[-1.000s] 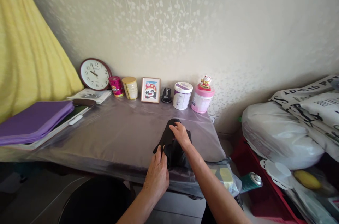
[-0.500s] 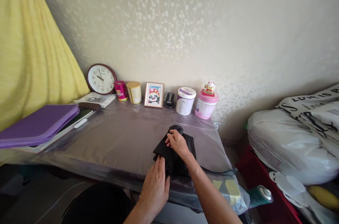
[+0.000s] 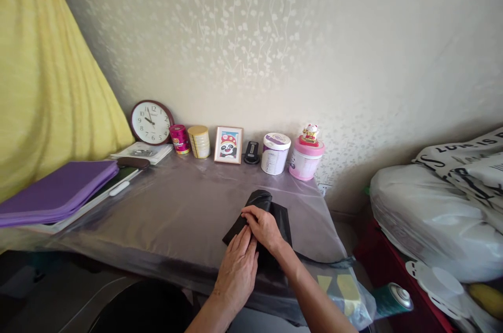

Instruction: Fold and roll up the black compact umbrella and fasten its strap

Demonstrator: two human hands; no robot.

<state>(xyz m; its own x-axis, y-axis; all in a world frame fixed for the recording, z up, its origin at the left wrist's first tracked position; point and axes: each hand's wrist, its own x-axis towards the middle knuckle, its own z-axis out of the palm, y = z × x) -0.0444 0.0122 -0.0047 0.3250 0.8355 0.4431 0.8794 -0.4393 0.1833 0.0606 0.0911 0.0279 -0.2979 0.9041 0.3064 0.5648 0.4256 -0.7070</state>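
We have both hands close together in the lower middle of the frame, on a black bundle (image 3: 280, 216) that lies near the front edge of the table (image 3: 168, 202). From the wrists, the bundle lies up the frame and inward, between the two forearms. Its rolled part seems to run lengthwise up the frame, away from us, with a rounded end above our knuckles. One corner pokes out to the left of our fingers, and a flatter flap spreads to the right.

Our left hand (image 3: 237, 270) comes in from below, its fingers straight and side by side, pointing up along the bundle with the tips against it. Our right hand (image 3: 264, 228) reaches in from the lower right and bends across the top, its fingers over or just beside the left fingertips. Of the two, the right is nearer the rounded end; the left is nearer the jutting corner. Whether either hand pinches a fold or merely presses, we cannot tell, since the fingers hide the contact. The picture frame (image 3: 228, 144) and the white tub (image 3: 275, 157) stand farther up, well apart from both hands.
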